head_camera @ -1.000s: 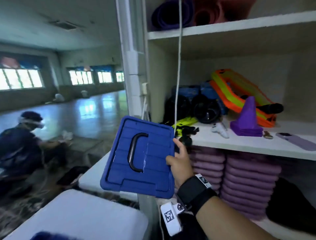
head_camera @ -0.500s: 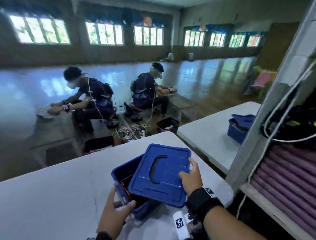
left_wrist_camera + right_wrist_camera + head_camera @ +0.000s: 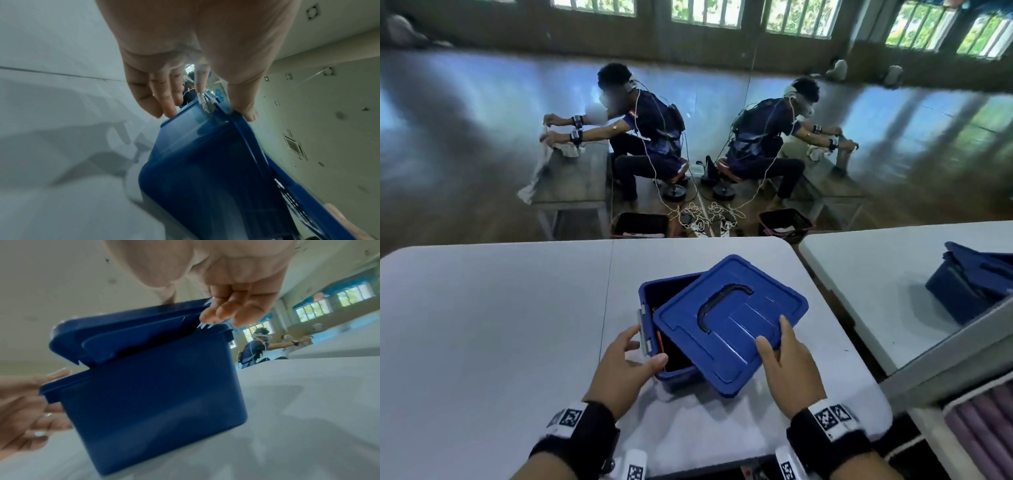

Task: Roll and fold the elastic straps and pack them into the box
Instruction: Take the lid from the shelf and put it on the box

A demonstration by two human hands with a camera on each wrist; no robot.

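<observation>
A blue box (image 3: 674, 378) stands on the white table (image 3: 500, 325), near its front right. A blue lid (image 3: 729, 322) with a black handle lies tilted across its top and leaves the left part uncovered. My right hand (image 3: 772, 332) grips the lid's near edge, thumb on top and fingers beneath. My left hand (image 3: 645, 347) pinches the box's near-left rim beside a grey latch, thumb above and fingers down the wall. Inside the box only darkness and an orange edge (image 3: 659, 339) show. The wrist views show the box (image 3: 195, 162) and the lid (image 3: 123, 331) above the box (image 3: 154, 394).
A second white table (image 3: 876, 274) at the right carries another blue box (image 3: 962, 291). Purple rolled mats (image 3: 983, 428) fill a shelf at the lower right. Beyond the table two people sit at benches, with black baskets and cables on the floor.
The view has swung from the shelf to the table. My right hand brought the lid down over the box, and my left hand took hold of the box's rim.
</observation>
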